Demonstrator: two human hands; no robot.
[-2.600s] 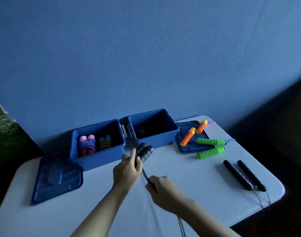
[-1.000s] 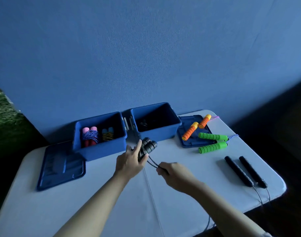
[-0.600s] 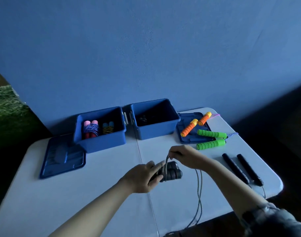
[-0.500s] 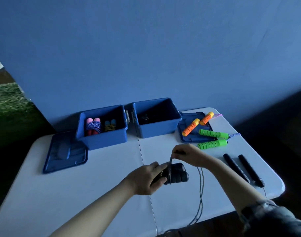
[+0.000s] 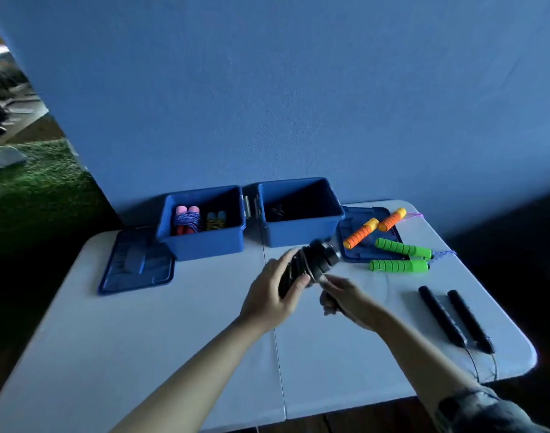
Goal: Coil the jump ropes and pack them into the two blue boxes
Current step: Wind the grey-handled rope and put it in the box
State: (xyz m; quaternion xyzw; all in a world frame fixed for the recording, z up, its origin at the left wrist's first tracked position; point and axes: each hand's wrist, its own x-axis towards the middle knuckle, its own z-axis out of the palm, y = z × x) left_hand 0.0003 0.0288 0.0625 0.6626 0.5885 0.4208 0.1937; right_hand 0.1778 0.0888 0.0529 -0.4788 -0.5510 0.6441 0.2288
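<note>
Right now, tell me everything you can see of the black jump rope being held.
The black jump rope has two dark, ribbed handles held side by side as one bundle, tilted with their ends pointing up and right toward the right blue box. Thin dark cord is wound around the handles in several turns. The left hand grips the lower part of the bundle, above the white table. The right hand pinches the cord just beside the handles. The surface looks like foam, though motion blur hides finer detail.

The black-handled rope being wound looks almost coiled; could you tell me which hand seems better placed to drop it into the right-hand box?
Probably the left hand: it grips the black handles, just in front of the right-hand box. The right hand pinches only the cord.
</note>
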